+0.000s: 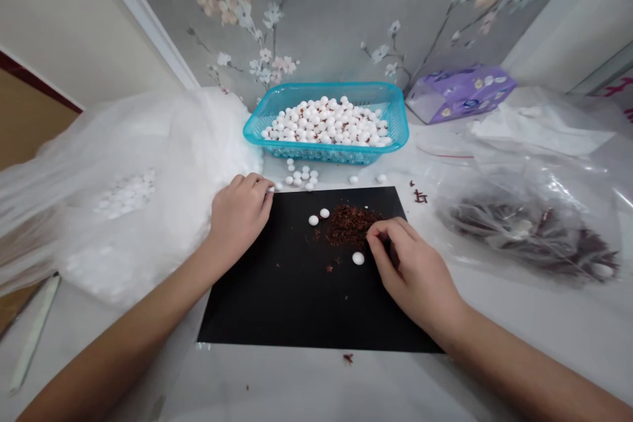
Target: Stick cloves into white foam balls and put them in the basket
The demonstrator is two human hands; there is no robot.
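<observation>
Reddish-brown crumbs (350, 225) lie just left of the right hand (416, 270), its bunched fingers (376, 235) touching them; any pinch is unclear. The left hand (241, 220), farther off, pinches a white bead (270, 190).

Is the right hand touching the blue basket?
No, the right hand is at the brown pile on the black mat, apart from the blue basket.

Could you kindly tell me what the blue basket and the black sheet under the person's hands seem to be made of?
The blue basket looks like moulded plastic with a glossy finish: its turquoise walls are slightly translucent and pierced in a regular lattice. The black sheet has a matte finish and looks thin and flat-edged, so it may be plastic or card; the look leaves that open.
</observation>
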